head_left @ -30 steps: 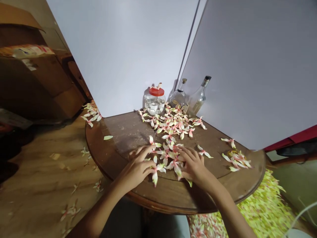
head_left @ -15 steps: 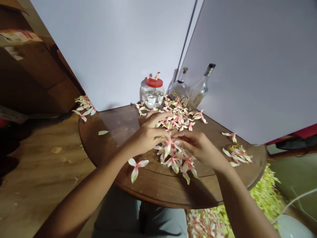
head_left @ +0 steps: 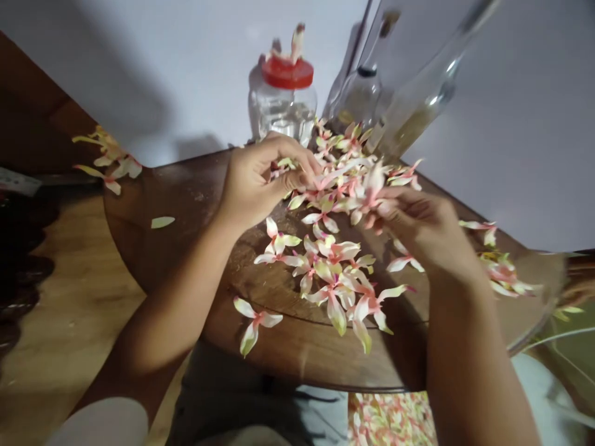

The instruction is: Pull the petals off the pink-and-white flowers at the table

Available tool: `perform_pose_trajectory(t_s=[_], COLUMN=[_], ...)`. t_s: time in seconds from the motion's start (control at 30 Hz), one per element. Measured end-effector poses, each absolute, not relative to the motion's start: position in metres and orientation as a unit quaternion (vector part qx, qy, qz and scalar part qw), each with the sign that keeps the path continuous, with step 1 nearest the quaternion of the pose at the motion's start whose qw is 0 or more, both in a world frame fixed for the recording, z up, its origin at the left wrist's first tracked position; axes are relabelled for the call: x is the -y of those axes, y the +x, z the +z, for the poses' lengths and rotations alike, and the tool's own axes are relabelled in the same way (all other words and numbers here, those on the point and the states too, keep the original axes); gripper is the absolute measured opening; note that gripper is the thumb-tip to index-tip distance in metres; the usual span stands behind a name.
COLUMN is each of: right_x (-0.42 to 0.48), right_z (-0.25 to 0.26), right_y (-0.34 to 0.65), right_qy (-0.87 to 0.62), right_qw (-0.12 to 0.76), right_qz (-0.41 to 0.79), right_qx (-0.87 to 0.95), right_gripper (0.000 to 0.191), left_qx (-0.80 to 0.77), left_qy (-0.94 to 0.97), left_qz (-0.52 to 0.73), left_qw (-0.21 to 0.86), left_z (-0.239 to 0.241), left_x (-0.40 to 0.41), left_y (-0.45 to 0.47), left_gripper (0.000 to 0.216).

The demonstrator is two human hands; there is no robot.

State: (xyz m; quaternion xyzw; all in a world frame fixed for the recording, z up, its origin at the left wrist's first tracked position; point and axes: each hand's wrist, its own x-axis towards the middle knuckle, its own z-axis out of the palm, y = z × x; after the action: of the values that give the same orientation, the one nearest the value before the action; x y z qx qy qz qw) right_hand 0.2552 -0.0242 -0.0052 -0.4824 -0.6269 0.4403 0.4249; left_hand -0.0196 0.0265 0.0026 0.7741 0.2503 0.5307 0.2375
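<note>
Over there on the table [head_left: 199, 186], its near edge being six o'clock, a jar [head_left: 286, 111] stands toward eleven with two bottles [head_left: 411, 127] at one, a blossom heap [head_left: 344, 188] before them, a nearer cluster [head_left: 332, 282] at the centre, a lone blossom [head_left: 254, 321] at eight, and another bunch [head_left: 504, 271] at three.

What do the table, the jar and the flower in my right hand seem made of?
Table: probably wood, smooth brown, faint sheen. Jar: glass or plastic, shiny, see-through. Lid: likely plastic, smooth red. Flower: pink petals, perhaps real, though blurred.
</note>
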Motion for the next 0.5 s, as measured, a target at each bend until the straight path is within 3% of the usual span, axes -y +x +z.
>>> perform_pose_trajectory(t_s=[0.1,0.2,0.3,0.37,0.43,0.5], right_x=[0.021,0.022,0.028,0.035,0.041,0.046], right_z=[-0.014,-0.018,-0.019,-0.019,-0.019,-0.019], right_y=[0.258,0.252,0.236,0.223,0.211,0.203], right_qy=[-0.504,-0.498,-0.516,-0.523,-0.516,-0.504], right_qw=[0.521,0.543,0.507,0.472,0.439,0.420], right_qz=[0.427,0.454,0.451,0.442,0.435,0.429], right_qx=[0.540,0.501,0.524,0.554,0.593,0.621], right_gripper=[0.010,0.001,0.009,0.015,0.016,0.013], left_qx=[-0.216,-0.195,-0.230,-0.260,-0.282,-0.286], left_qy=[0.829,0.881,0.882,0.864,0.865,0.878], left_qz=[0.384,0.281,0.345,0.392,0.382,0.344], left_qw=[0.343,0.326,0.225,0.178,0.164,0.171], left_z=[0.009,0.011,0.008,0.007,0.007,0.008], left_x=[-0.017,-0.012,-0.007,-0.003,0.000,0.001], left_y=[-0.032,-0.029,-0.018,-0.010,-0.004,0.000], left_gripper=[0.017,0.020,0.039,0.037,0.029,0.044])
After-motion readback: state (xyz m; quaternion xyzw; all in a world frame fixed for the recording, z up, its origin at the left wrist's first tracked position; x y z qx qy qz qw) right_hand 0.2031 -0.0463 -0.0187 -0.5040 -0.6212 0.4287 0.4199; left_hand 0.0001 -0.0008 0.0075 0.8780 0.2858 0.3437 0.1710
